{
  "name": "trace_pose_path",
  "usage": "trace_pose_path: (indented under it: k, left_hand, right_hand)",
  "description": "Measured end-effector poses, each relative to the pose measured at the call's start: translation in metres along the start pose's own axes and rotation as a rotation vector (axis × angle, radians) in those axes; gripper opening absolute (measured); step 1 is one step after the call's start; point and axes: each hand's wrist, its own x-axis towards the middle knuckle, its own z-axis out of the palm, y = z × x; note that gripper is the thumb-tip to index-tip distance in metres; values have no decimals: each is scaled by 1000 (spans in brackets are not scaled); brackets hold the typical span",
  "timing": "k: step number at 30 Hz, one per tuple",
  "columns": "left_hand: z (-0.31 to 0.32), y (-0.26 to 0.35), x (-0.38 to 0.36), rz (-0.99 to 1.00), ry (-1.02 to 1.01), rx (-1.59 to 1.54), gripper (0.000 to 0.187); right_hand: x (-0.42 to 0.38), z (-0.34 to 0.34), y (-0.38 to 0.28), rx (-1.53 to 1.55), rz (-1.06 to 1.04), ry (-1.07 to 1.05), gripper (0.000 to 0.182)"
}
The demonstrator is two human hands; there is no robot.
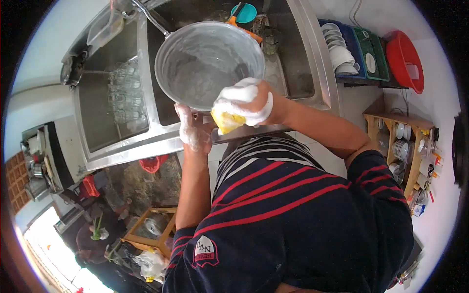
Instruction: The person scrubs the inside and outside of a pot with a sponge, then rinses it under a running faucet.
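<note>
A large grey metal pot [207,63] is tilted over the sink, with its wide opening facing me and its inside streaked with suds. My left hand [194,132], soapy, is at the pot's near rim, fingers curled against it and partly hidden. White foam covers my right hand [249,102], which is closed on a yellow sponge [227,118] just outside the near right rim. A metal faucet [150,18] reaches to the pot's upper left edge.
Several clear glasses [126,93] lie in the left basin. A teal bowl [244,13] sits behind the pot. At right are a blue dish rack [359,52], a green rack [373,51], a red basin [404,61] and a wooden shelf [415,156]. A wooden stool [146,239] stands lower left.
</note>
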Motion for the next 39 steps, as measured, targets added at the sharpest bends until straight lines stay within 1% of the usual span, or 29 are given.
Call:
trace_pose_path:
  k: [2, 3, 5, 6, 8, 9, 11, 12, 13, 14, 16, 17, 18, 20, 22, 23, 25, 26, 28, 29, 30, 31, 33, 34, 35, 36, 37, 38, 39]
  left_hand:
    - [-8, 4, -3, -46, -118, 73, 78]
    - [-2, 7, -7, -51, -109, 66, 78]
    - [14, 11, -11, -67, 57, 110, 57]
    - [-1, 3, 0, -70, 69, 103, 57]
    - [-25, -4, 21, -202, -9, 178, 28]
    - [-20, -7, 16, -173, 138, 211, 11]
    - [-3, -10, 8, -108, 179, 240, 13]
    - [0, -12, 5, -43, 222, 273, 17]
    - [-2, -17, 7, -18, 196, 263, 33]
    - [-12, -27, 12, -25, 197, 262, 33]
    - [-29, -44, 24, 243, -108, 407, 77]
    - [-23, -41, 22, 249, -132, 505, 85]
    - [-22, -43, 24, 245, -143, 507, 85]
    - [-20, -50, 33, 393, -188, 553, 83]
    - [-20, -47, 35, 382, -199, 473, 80]
    - [-27, -43, 37, 392, -207, 526, 78]
    - [-28, -34, 33, 375, -206, 574, 74]
    - [-23, -28, 33, 372, -211, 572, 74]
    - [-13, -18, 39, 566, -323, 772, 71]
    - [-8, -14, 44, 667, -318, 899, 68]
    - [-2, -12, 44, 672, -321, 893, 68]
    - [5, -9, 45, 782, -342, 982, 67]
    - [2, -15, 53, 987, -286, 1256, 62]
    - [-1, -22, 50, 985, -289, 1262, 62]
    - [2, -28, 44, 704, -233, 1272, 58]
    - [5, -34, 44, 431, -178, 1262, 54]
    - [-4, -50, 51, 567, -174, 1105, 49]
    - [-4, -59, 60, 571, -189, 1100, 49]
    - [-3, -66, 68, 630, -102, 1098, 48]
  right_hand:
    - [-10, 5, 7, 53, -29, 31, 41]
    - [-13, 7, 9, 49, -46, 16, 40]
    - [-14, 8, 5, 57, -64, -10, 40]
    - [-11, 5, 0, 65, -65, -61, 42]
    - [-12, 9, -1, 73, -69, -112, 43]
    - [-17, 16, 3, 138, -28, -149, 42]
    - [-21, 19, 3, 202, 18, -188, 42]
    - [-20, 17, -1, 176, 225, -147, 39]
    - [-18, 14, -6, 148, 433, -106, 38]
    - [-12, 2, -4, 189, 678, -253, 39]
    - [-12, 3, 3, -315, 652, -397, 37]
    - [-17, 13, 2, -318, 659, -397, 37]
    - [-27, 31, 1, -219, 648, -434, 35]
    - [-35, 67, -4, -132, 645, -463, 34]
    - [-34, 97, -18, -27, 335, 100, 30]
    - [-44, 96, -17, -28, 341, 98, 30]
    - [-67, 82, -4, -249, 438, -312, 27]
    - [-69, 65, 7, -252, 443, -314, 27]
    - [-63, 27, 22, -530, 489, -231, 27]
    - [-66, 26, 18, -536, 492, -235, 27]
    - [-67, 28, 16, -493, 561, -381, 28]
    - [-66, 30, 18, -448, 622, -526, 29]
    - [-60, 37, 28, -329, 661, -546, 27]
    - [-60, 42, 29, -202, 716, -561, 26]
    - [-41, 28, 24, -49, 798, -613, 26]
    - [-38, 32, 25, -59, 800, -603, 26]
    - [-38, 40, 24, -80, 829, -639, 28]
    - [-37, 44, 25, -107, 858, -677, 31]
    - [-32, 42, 20, -100, 915, -680, 30]
